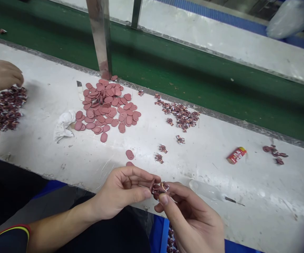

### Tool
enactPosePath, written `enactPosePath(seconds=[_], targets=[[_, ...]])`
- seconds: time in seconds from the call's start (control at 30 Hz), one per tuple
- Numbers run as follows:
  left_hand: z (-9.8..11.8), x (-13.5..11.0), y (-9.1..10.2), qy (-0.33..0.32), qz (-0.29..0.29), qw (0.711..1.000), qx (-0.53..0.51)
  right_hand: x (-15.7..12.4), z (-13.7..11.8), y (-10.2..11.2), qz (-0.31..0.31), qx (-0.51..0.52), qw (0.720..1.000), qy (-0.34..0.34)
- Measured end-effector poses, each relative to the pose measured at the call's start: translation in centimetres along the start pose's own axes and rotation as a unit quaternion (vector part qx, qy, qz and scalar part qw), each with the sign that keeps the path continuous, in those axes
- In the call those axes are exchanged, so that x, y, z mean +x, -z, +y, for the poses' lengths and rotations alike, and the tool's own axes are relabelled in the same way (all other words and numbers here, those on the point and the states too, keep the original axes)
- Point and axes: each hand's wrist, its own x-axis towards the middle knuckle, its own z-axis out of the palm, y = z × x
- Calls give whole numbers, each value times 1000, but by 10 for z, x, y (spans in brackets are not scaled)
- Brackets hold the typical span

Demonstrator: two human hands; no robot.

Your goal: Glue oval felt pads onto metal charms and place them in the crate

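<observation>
Above the table's front edge, my left hand (124, 192) pinches a reddish oval disc (152, 185), seen nearly edge-on. Against it sits a small dark-red figure (162, 188) with white and yellow marks, held between the thumb and fingers of my right hand (191, 214). Whether disc and figure are joined cannot be made out. Just beyond my hands lie two loose oval discs (130, 154) and two small figures (159, 158). A clear squeeze bottle (207, 189) with a thin needle tip lies beside my right hand.
A large pile of oval discs (107, 105) lies near a metal post (100, 38). Beside it are a crumpled white cloth (64, 125) and a blade (80, 90). More figures (183, 116), a red cylinder (236, 155) and a green belt (194, 73) lie beyond. At left, a co-worker's hand (2, 73) touches figures.
</observation>
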Motion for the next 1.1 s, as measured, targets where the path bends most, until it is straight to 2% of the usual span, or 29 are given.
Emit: enactPosePath(seconds=[0.2, 0.63, 0.9, 1.1], targets=[[3, 0, -2, 23, 25, 999, 17, 0, -9, 2, -2, -42, 999, 7], [1, -4, -3, 1, 21, 1000, 13, 3, -11, 6, -31, -66, 997, 2], [0, -6, -7, 0, 43, 999, 21, 1, -10, 0, -11, -50, 999, 7], [3, -6, -10, -21, 19, 999, 18, 2, -7, 0, -30, 16, 999, -12]])
